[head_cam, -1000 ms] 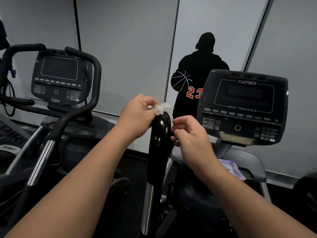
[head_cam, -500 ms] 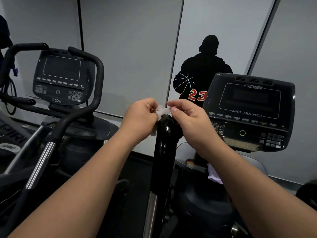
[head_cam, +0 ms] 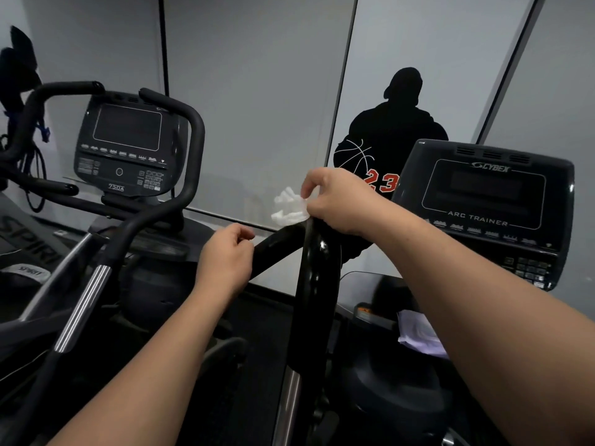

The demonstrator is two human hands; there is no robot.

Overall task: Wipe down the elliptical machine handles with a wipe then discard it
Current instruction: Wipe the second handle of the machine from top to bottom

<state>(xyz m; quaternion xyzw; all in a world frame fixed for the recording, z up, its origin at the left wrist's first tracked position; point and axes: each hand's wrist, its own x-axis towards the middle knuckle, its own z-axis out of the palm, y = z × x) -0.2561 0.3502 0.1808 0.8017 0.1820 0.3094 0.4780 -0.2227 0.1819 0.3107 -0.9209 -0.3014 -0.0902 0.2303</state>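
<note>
In the head view, the screen box (head_cam: 483, 207) on the right says "CYBEX" at the top and "ARC TRAINER" under its dark screen. The other screen box (head_cam: 124, 149) on the left machine says "750A" at the bottom. Low on the far left, a gray part (head_cam: 30, 273) says "SPIRIT". On the wall is a black shape of a person (head_cam: 391, 130) with a ball and a red "23". The right hand (head_cam: 338, 201) pinches a crumpled white wipe (head_cam: 289, 207) with its fingers, right at the top of the shiny black handle (head_cam: 314, 278). The wipe touches the handle's top end. The left hand (head_cam: 225, 259) is lower and to the left, its fingers curled in tight, holding nothing I can see. A pale purple sheet (head_cam: 417, 333) lies low on the machine, under the right arm.
</note>
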